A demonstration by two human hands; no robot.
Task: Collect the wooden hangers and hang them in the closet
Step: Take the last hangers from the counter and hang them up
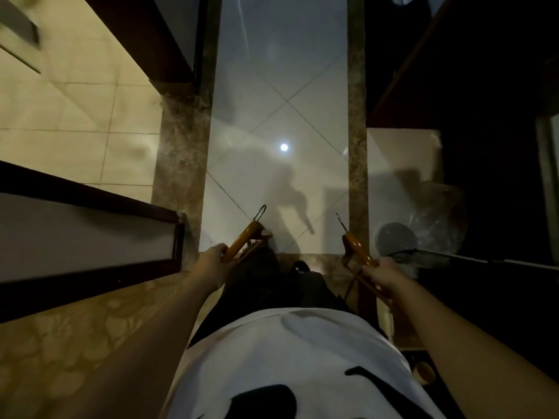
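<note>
Carrying one wooden hanger [242, 241] in my left hand [211, 264] and a second hanger [359, 251] in my right hand [384, 273], each grip curled round the wood above the floor [272, 116], I reckon the first one's hook [260, 212] could snag the dark frame [90, 198].

You hold 2 glossy orange-brown wooden hangers low over the floor. Your left hand [213, 263] grips the left hanger [243, 241] and your right hand [382, 273] grips the right hanger [358, 252], both metal hooks pointing forward.
</note>
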